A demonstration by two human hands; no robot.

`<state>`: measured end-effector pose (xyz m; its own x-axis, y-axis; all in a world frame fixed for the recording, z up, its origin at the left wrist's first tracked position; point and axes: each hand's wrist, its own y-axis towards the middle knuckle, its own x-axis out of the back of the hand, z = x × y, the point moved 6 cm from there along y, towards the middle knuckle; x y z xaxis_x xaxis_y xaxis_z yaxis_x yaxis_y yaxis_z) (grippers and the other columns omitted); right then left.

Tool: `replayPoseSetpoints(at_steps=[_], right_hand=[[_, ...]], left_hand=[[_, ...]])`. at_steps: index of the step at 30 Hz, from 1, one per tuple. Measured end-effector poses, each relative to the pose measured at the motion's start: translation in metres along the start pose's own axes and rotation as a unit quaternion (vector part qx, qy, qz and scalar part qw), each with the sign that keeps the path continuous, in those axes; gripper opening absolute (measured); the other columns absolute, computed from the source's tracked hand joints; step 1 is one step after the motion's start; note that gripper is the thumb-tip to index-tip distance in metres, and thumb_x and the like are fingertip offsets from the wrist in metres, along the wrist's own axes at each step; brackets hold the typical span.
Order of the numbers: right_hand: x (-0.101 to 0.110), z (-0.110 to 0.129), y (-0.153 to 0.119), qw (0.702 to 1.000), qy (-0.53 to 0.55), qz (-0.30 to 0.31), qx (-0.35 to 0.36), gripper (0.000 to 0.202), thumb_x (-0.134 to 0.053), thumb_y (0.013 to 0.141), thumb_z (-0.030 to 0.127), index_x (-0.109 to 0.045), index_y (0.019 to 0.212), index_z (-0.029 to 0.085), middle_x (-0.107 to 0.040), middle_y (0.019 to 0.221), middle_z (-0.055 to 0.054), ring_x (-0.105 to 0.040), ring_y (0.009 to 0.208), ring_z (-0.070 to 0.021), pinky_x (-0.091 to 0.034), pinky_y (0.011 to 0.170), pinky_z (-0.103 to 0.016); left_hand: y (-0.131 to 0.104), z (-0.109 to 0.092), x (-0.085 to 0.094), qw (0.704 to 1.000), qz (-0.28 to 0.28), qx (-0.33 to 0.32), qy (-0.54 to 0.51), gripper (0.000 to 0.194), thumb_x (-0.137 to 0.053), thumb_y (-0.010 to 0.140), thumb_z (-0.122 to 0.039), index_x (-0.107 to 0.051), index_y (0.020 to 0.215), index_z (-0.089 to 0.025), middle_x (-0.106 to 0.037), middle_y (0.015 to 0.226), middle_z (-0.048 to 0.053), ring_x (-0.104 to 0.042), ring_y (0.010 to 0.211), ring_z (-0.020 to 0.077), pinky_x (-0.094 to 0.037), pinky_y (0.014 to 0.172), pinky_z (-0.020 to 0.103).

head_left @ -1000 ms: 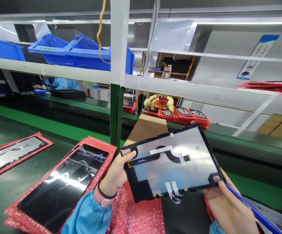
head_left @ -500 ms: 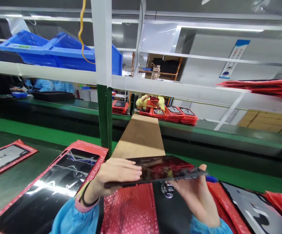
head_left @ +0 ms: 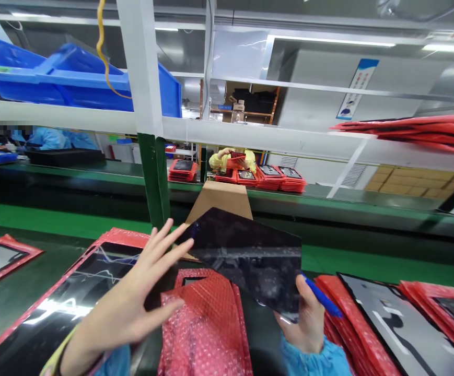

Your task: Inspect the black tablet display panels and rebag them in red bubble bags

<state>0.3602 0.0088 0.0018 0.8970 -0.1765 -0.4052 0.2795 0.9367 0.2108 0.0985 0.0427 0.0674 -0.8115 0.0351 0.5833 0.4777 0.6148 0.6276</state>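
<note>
My right hand (head_left: 305, 318) grips the lower right corner of a dark glossy screen panel (head_left: 250, 256), thumb in front. The panel is raised and tilted above the bench. A blue pen-like object (head_left: 323, 297) sticks out beside that hand; whether the hand holds it I cannot tell. My left hand (head_left: 132, 292) is open, fingers spread, at the panel's left end; fingertip contact is unclear. Below the panel lies a red bubble-wrap bag (head_left: 207, 324), its upper part raised over a dark-edged item.
A large black screen (head_left: 78, 308) lies on red wrap at left. Wrapped grey-backed panels (head_left: 391, 313) are stacked at right. A green-and-white post (head_left: 148, 120) and cardboard strip (head_left: 222, 196) stand ahead. Beyond, a person in yellow (head_left: 250, 159) stands behind red stacks (head_left: 274, 180).
My left hand has come off the panel and spread its fingers. The panel has tipped so its broad glossy face shows, still in my right hand. The view has shifted slightly right.
</note>
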Motion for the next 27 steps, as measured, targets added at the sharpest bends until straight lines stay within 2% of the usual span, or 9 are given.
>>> replayPoseSetpoints(at_steps=[2, 5, 7, 10, 12, 16, 23, 25, 27], right_hand=[[-0.006, -0.008, -0.008, 0.999, 0.043, -0.013, -0.023, 0.045, -0.063, 0.073, 0.051, -0.066, 0.115, 0.032, -0.077, 0.091, -0.004, -0.068, 0.100, -0.0333, -0.048, 0.094, -0.055], [-0.015, -0.022, -0.020, 0.994, 0.090, 0.024, -0.050, 0.054, -0.067, 0.071, 0.044, -0.059, 0.123, 0.036, -0.073, 0.108, -0.003, -0.065, 0.107, -0.0325, -0.047, 0.095, -0.053], [-0.014, -0.030, -0.026, 0.993, 0.098, 0.042, -0.053, 0.058, -0.067, 0.072, 0.042, -0.053, 0.128, 0.038, -0.069, 0.118, -0.003, -0.062, 0.112, -0.0316, -0.047, 0.096, -0.052], [-0.004, -0.038, -0.030, 0.994, 0.097, 0.024, -0.038, 0.068, -0.071, 0.071, 0.038, -0.046, 0.134, 0.037, -0.067, 0.121, -0.005, -0.061, 0.114, -0.0323, -0.046, 0.098, -0.053], [-0.001, -0.036, -0.029, 0.996, 0.089, 0.014, 0.000, 0.075, -0.075, 0.069, 0.038, -0.045, 0.137, 0.035, -0.069, 0.118, -0.006, -0.062, 0.112, -0.0339, -0.045, 0.097, -0.054], [-0.009, -0.027, -0.026, 0.992, 0.101, 0.017, 0.077, 0.074, -0.076, 0.071, 0.038, -0.044, 0.138, 0.033, -0.071, 0.114, -0.007, -0.064, 0.107, -0.0343, -0.048, 0.095, -0.053], [-0.013, -0.011, -0.033, 0.992, 0.116, -0.026, 0.044, 0.077, -0.077, 0.069, 0.044, -0.039, 0.137, 0.045, -0.069, 0.119, -0.001, -0.061, 0.113, -0.0328, -0.055, 0.083, -0.049], [-0.007, -0.005, -0.035, 0.993, 0.101, -0.041, 0.034, 0.078, -0.078, 0.067, 0.047, -0.041, 0.136, 0.044, -0.072, 0.114, -0.002, -0.067, 0.104, -0.0330, -0.057, 0.079, -0.048], [-0.001, 0.002, -0.036, 0.994, 0.092, -0.054, 0.040, 0.077, -0.078, 0.065, 0.049, -0.045, 0.135, 0.042, -0.074, 0.108, -0.003, -0.070, 0.094, -0.0327, -0.056, 0.079, -0.048]], left_hand=[[-0.004, -0.035, -0.018, 0.996, -0.026, -0.079, -0.018, 0.062, -0.069, 0.075, -0.011, -0.055, 0.131, -0.035, -0.054, 0.138, 0.004, -0.039, 0.136, 0.0321, -0.021, 0.114, 0.053], [-0.002, -0.067, -0.060, 0.986, 0.086, -0.111, -0.094, 0.047, -0.065, 0.079, -0.009, -0.065, 0.120, -0.031, -0.068, 0.119, 0.006, -0.055, 0.123, 0.0301, -0.027, 0.113, 0.050], [0.002, -0.069, -0.076, 0.975, 0.144, -0.076, -0.153, 0.039, -0.063, 0.082, -0.010, -0.068, 0.115, -0.029, -0.068, 0.117, 0.006, -0.055, 0.123, 0.0302, -0.028, 0.112, 0.049], [0.006, -0.058, -0.077, 0.964, 0.158, -0.028, -0.213, 0.030, -0.063, 0.082, -0.010, -0.072, 0.106, -0.026, -0.070, 0.112, 0.006, -0.056, 0.122, 0.0284, -0.030, 0.113, 0.046], [0.009, -0.055, -0.071, 0.966, 0.116, -0.056, -0.222, 0.028, -0.065, 0.081, -0.009, -0.074, 0.104, -0.023, -0.073, 0.105, 0.006, -0.062, 0.115, 0.0269, -0.038, 0.109, 0.043], [0.014, -0.056, -0.059, 0.976, -0.061, -0.130, -0.163, 0.024, -0.063, 0.081, -0.003, -0.072, 0.097, -0.018, -0.077, 0.095, 0.006, -0.071, 0.097, 0.0205, -0.056, 0.090, 0.031], [0.020, -0.014, -0.044, 0.968, -0.227, 0.029, -0.100, 0.010, -0.060, 0.086, -0.014, -0.064, 0.084, -0.022, -0.068, 0.087, 0.001, -0.063, 0.088, 0.0156, -0.048, 0.084, 0.027], [0.022, 0.005, -0.039, 0.958, -0.233, 0.110, -0.129, 0.008, -0.059, 0.088, -0.022, -0.063, 0.081, -0.022, -0.063, 0.078, -0.001, -0.059, 0.075, 0.0138, -0.046, 0.073, 0.025], [0.027, 0.021, -0.045, 0.930, -0.194, 0.190, -0.248, 0.014, -0.057, 0.089, -0.028, -0.060, 0.077, -0.022, -0.058, 0.072, -0.002, -0.056, 0.068, 0.0114, -0.045, 0.065, 0.022]])
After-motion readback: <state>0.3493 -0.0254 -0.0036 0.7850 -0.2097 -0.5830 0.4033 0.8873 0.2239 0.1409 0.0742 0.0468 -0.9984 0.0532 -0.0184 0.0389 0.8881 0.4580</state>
